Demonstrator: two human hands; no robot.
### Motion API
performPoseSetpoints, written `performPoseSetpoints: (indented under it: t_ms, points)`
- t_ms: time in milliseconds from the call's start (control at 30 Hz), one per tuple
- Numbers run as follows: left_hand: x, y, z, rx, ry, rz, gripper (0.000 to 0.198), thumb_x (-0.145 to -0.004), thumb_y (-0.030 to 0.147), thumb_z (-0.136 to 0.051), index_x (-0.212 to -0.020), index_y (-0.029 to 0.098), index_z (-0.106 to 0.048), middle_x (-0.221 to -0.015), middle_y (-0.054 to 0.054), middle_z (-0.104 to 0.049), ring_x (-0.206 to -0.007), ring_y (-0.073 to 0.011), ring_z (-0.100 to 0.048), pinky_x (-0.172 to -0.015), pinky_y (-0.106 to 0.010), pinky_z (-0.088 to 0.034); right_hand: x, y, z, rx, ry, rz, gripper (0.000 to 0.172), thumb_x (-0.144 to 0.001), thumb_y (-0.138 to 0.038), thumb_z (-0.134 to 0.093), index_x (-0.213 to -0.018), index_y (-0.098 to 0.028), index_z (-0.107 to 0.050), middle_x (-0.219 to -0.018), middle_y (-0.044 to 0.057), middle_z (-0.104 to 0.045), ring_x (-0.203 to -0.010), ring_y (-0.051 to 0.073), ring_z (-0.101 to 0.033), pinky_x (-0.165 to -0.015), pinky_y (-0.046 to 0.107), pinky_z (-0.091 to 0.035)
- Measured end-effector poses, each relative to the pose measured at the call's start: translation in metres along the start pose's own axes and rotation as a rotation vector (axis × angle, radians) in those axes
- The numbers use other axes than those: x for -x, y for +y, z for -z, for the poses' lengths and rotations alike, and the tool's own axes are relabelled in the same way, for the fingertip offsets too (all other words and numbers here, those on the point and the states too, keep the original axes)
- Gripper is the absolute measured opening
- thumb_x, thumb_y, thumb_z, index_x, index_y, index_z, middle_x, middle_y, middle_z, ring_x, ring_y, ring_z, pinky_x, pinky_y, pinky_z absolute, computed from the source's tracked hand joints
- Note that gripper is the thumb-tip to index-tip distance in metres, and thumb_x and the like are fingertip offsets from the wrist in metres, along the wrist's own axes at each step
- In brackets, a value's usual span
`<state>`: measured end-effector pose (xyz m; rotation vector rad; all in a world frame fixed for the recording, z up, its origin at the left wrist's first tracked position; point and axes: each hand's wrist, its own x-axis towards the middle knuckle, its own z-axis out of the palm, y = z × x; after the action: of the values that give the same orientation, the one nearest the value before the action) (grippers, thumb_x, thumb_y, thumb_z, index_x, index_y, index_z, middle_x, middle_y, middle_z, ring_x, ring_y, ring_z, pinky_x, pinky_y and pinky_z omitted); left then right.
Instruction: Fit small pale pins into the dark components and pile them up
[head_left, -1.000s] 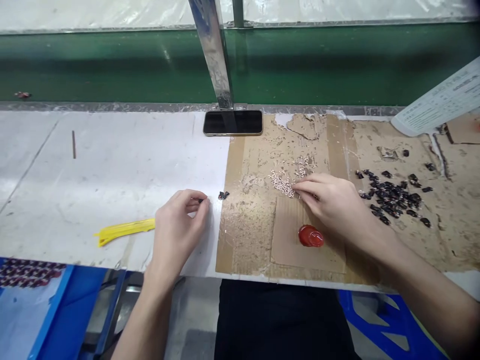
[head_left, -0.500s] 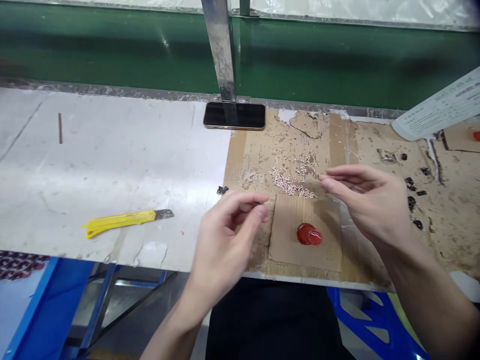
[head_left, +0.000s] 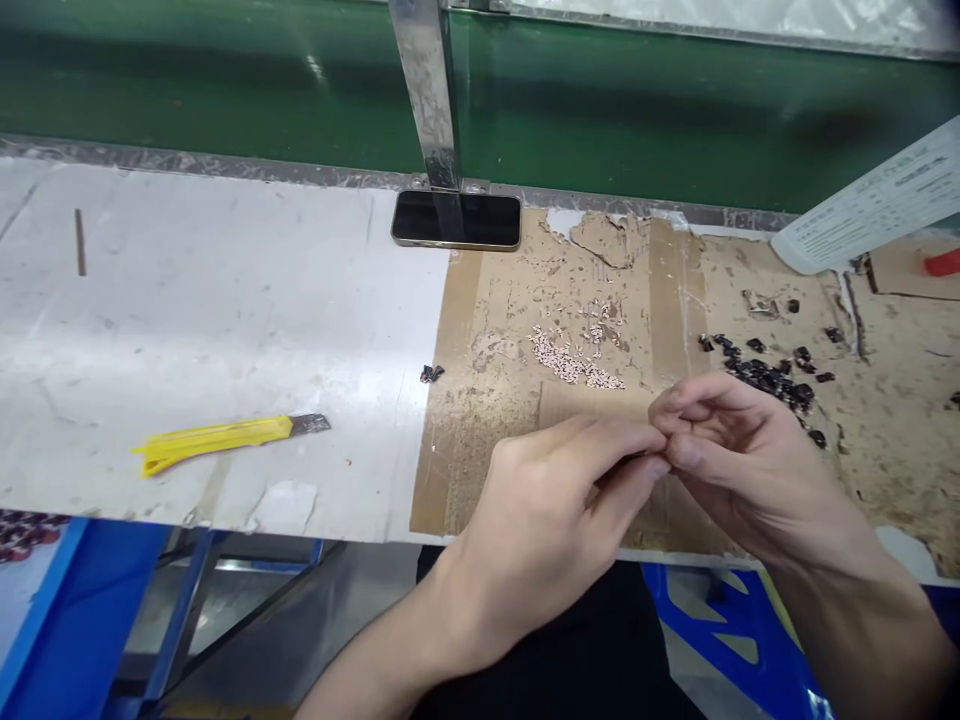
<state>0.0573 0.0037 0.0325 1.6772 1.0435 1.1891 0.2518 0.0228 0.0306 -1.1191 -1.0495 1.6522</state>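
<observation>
My left hand (head_left: pixel 559 510) and my right hand (head_left: pixel 742 455) meet fingertip to fingertip above the front of the cardboard. Both are closed in a pinch, and whatever lies between the fingertips is too small or hidden to name. Just beyond them is a scatter of tiny coppery pieces (head_left: pixel 574 362) on the cardboard. Small black parts (head_left: pixel 772 382) lie in a heap behind my right hand. A small cardboard square (head_left: pixel 577 400) shows only its far part; my hands cover the rest and the red blob on it.
A yellow utility knife (head_left: pixel 217 443), blade out, lies on the white tabletop at left. The phone (head_left: pixel 456 220) rests against the metal post (head_left: pixel 427 90). A few black bits (head_left: pixel 431 373) sit by the cardboard's edge. At right stands a white bottle (head_left: pixel 870 205).
My left hand has moved right and my right hand slightly down, so their fingertips now touch. The red blob has become covered, and the black heap has come into sight. The view has shifted slightly.
</observation>
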Motion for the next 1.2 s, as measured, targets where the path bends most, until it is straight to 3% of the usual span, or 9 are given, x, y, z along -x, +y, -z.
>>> performPoseSetpoints:
  t_ms: [100,233,333,467,667,767,967,1067,1200]
  points:
    - [0.000,0.001,0.001,0.022,-0.009,0.056,0.007,-0.097,0.011,-0.072,-0.101,0.014,-0.078,-0.097,-0.004,-0.084,-0.087,-0.0130,-0.079,-0.080,-0.019,-0.061,0.004,0.003,0.002,0.086,0.015,0.038,0.023,-0.083,-0.022,-0.090,-0.101,-0.034,-0.082,-0.089,-0.005,-0.081,-0.077,0.009,-0.079,-0.073,0.011,-0.065]
    - [0.004,0.002,-0.002,0.407,-0.042,0.430,0.005,-0.096,0.018,-0.074,-0.095,0.018,-0.079,-0.083,0.000,-0.081,-0.068,-0.0095,-0.072,-0.065,-0.018,-0.059,0.013,0.005,-0.002,0.248,0.055,0.147,0.012,-0.091,-0.022,-0.082,-0.097,-0.033,-0.083,-0.100,-0.002,-0.081,-0.085,0.011,-0.080,-0.074,0.014,-0.066]
    - [0.007,0.001,-0.002,0.702,-0.054,0.710,0.010,-0.084,0.023,-0.086,-0.087,0.018,-0.078,-0.065,0.004,-0.071,-0.054,-0.0072,-0.062,-0.053,-0.016,-0.054,0.019,0.003,-0.007,0.395,0.027,0.243,0.010,-0.090,-0.018,-0.081,-0.092,-0.028,-0.083,-0.099,0.003,-0.080,-0.090,0.015,-0.080,-0.076,0.018,-0.067]
    - [0.008,-0.002,0.003,0.802,-0.118,0.857,0.018,-0.074,0.026,-0.094,-0.080,0.017,-0.079,-0.064,0.002,-0.069,-0.052,-0.0080,-0.060,-0.050,-0.017,-0.054,0.025,0.001,-0.010,0.568,-0.013,0.360,0.013,-0.088,-0.012,-0.079,-0.091,-0.025,-0.080,-0.094,0.004,-0.079,-0.084,0.017,-0.079,-0.069,0.021,-0.067]
    - [0.011,-0.003,0.008,0.861,-0.235,0.927,0.021,-0.073,0.030,-0.096,-0.080,0.017,-0.081,-0.067,-0.002,-0.072,-0.052,-0.0083,-0.060,-0.047,-0.016,-0.054,0.035,-0.004,-0.010,0.857,-0.090,0.549,0.022,-0.088,-0.006,-0.074,-0.101,-0.023,-0.074,-0.099,0.005,-0.078,-0.088,0.018,-0.077,-0.073,0.026,-0.064]
    - [0.016,-0.004,0.007,0.833,-0.255,0.941,0.016,-0.075,0.026,-0.093,-0.080,0.017,-0.081,-0.064,0.000,-0.070,-0.053,-0.0090,-0.062,-0.051,-0.017,-0.056,0.041,0.001,-0.009,0.892,-0.116,0.538,0.019,-0.089,-0.006,-0.071,-0.099,-0.023,-0.071,-0.098,0.004,-0.076,-0.085,0.016,-0.075,-0.072,0.027,-0.062]
    - [0.032,-0.012,0.016,0.593,-0.012,0.804,0.006,-0.087,0.016,-0.080,-0.090,0.020,-0.083,-0.072,-0.001,-0.079,-0.061,-0.0110,-0.073,-0.060,-0.016,-0.062,0.049,0.030,0.004,1.009,0.128,0.524,0.023,-0.088,-0.005,-0.074,-0.100,-0.024,-0.071,-0.109,0.006,-0.073,-0.098,0.020,-0.072,-0.087,0.034,-0.060]
    - [0.036,-0.014,0.022,0.548,0.044,0.769,0.014,-0.090,0.014,-0.076,-0.097,0.023,-0.085,-0.082,-0.001,-0.082,-0.068,-0.0114,-0.077,-0.066,-0.016,-0.065,0.049,0.038,0.006,1.176,0.147,0.577,0.025,-0.086,-0.006,-0.076,-0.102,-0.025,-0.071,-0.112,0.008,-0.073,-0.101,0.023,-0.072,-0.088,0.039,-0.061]
    - [0.037,-0.014,0.023,0.453,0.116,0.711,0.016,-0.090,0.012,-0.074,-0.095,0.024,-0.085,-0.077,0.002,-0.078,-0.065,-0.0099,-0.076,-0.062,-0.013,-0.063,0.048,0.040,0.005,1.232,0.156,0.592,0.030,-0.085,-0.005,-0.076,-0.104,-0.027,-0.070,-0.114,0.008,-0.074,-0.102,0.025,-0.073,-0.087,0.042,-0.062]
